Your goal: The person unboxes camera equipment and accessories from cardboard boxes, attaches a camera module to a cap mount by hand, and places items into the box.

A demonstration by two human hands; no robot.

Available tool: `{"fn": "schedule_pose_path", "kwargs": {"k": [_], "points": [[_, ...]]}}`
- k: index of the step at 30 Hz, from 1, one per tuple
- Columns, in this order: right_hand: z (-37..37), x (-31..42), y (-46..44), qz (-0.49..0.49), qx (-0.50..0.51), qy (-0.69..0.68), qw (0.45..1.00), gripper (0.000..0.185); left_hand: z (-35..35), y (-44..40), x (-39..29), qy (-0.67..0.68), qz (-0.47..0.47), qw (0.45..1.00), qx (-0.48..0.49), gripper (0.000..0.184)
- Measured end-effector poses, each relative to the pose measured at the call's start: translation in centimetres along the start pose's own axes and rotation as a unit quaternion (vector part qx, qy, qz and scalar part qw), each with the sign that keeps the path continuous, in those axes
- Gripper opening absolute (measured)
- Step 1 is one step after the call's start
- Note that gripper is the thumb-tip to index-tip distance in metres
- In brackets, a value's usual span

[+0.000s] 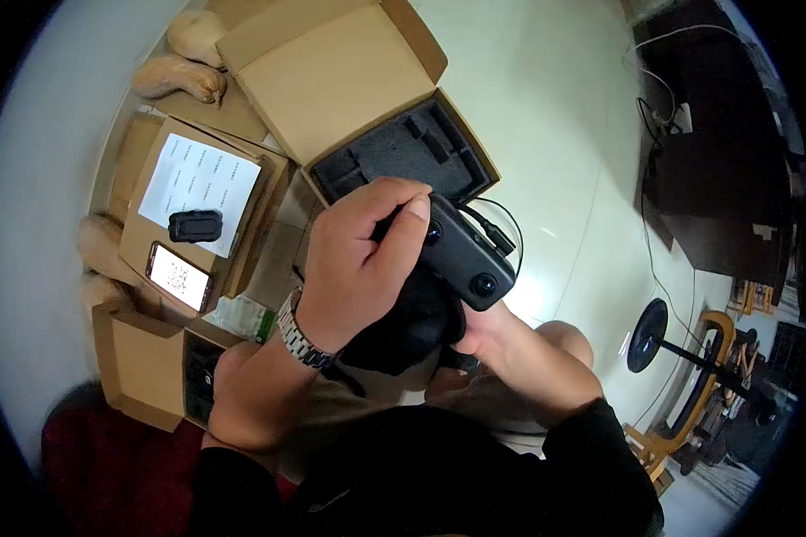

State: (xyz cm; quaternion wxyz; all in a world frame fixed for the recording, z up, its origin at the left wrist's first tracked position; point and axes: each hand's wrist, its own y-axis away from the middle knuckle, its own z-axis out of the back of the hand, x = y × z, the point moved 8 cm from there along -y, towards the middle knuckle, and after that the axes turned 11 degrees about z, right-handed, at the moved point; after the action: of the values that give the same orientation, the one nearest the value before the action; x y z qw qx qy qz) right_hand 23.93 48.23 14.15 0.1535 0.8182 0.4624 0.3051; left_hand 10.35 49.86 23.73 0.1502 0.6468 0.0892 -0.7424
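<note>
My left hand [363, 255], with a metal-band watch on the wrist, is closed on the near-left end of a black two-lens camera [466, 255]. A thin black cable [497, 234] with a plug loops along the camera's far side. Under the camera is a dark, soft fabric piece [403, 331], perhaps a cap; its full shape is hidden. My right hand [484, 329] grips the edge of that fabric from the right, its fingers mostly out of sight beneath it. Both hands are above my lap.
An open cardboard box [331, 80] with dark foam [403, 148] lies ahead. To the left, another box carries a printed sheet [192, 179], a black case [195, 226] and a lit phone [179, 276]. A smaller open box [143, 367] is nearer. A round-based stand [649, 336] is at right.
</note>
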Motion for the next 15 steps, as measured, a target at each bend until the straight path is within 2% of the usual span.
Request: {"fn": "schedule_pose_path", "kwargs": {"k": [3, 10, 13, 15], "points": [[-0.5, -0.3, 0.0, -0.043, 0.036, -0.050, 0.997, 0.034, 0.1, -0.3, -0.1, 0.024, -0.002, 1.000, 0.005, 0.017], [0.0, -0.3, 0.0, -0.064, 0.035, -0.068, 0.995, 0.038, -0.1, -0.5, -0.2, 0.033, 0.026, 0.999, 0.016, 0.021], [-0.2, -0.1, -0.2, -0.055, 0.070, -0.070, 0.994, 0.041, 0.4, -0.7, -0.3, 0.043, -0.018, 0.999, -0.004, 0.019], [0.5, -0.3, -0.5, -0.064, 0.053, -0.104, 0.991, 0.043, 1.2, -0.9, 1.2, 0.071, 0.058, 0.996, -0.004, 0.022]]}}
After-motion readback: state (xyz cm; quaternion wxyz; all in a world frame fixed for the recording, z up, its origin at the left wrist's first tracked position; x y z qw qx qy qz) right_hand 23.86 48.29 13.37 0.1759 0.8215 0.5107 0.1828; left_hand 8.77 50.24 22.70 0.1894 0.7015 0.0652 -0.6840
